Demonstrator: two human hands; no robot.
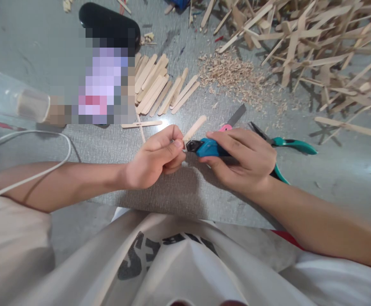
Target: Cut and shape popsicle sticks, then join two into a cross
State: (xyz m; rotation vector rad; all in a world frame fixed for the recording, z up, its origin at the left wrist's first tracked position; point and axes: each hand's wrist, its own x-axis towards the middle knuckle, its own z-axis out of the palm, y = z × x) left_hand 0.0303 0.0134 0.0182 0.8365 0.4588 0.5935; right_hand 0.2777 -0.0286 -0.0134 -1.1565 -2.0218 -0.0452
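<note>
My left hand (160, 157) is closed, thumb pressed to the curled fingers, around the lower end of a wooden craft stick (195, 127) whose rounded end points up and to the right. My right hand (244, 155) grips a blue-bodied cutter (211, 147) with a black nose, its exact kind unclear. The nose meets the stick right beside my left fingertips, where the fingers partly hide the contact. Just beyond my right hand lies a pink tool with a grey blade (236, 114). Green-handled pliers (295, 145) lie partly under that hand.
Craft sticks (155, 91) lie in a loose row, with two crossed sticks (147, 124) nearer me. Wood shavings (233, 74) and a big tangled pile of sticks (309, 46) spread to the right. A black case (109, 21), a blurred phone, a clear plastic cup (10, 95) and a white cable (53, 168) are leftward.
</note>
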